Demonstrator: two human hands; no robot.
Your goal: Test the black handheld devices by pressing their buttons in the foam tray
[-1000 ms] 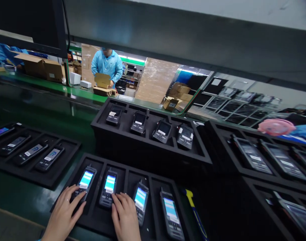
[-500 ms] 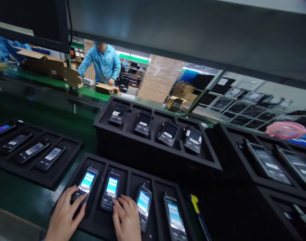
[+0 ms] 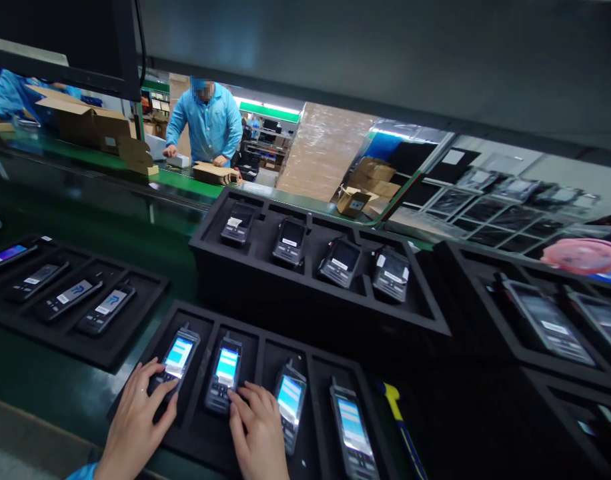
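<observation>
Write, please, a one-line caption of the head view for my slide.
Left grip on one lit handset, right grip at its neighbour, both in a black tray.

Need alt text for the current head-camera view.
Left hand touches the leftmost lit handheld in the near black foam tray; right hand touches the second. Two more lit handhelds lie right of these; a yellow-and-blue tool lies beside the tray.

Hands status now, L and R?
Left hand: open, fingers over the lower end of the near tray's leftmost handset.
Right hand: open, loosely curled, fingertip at the second handset's keypad.
</observation>
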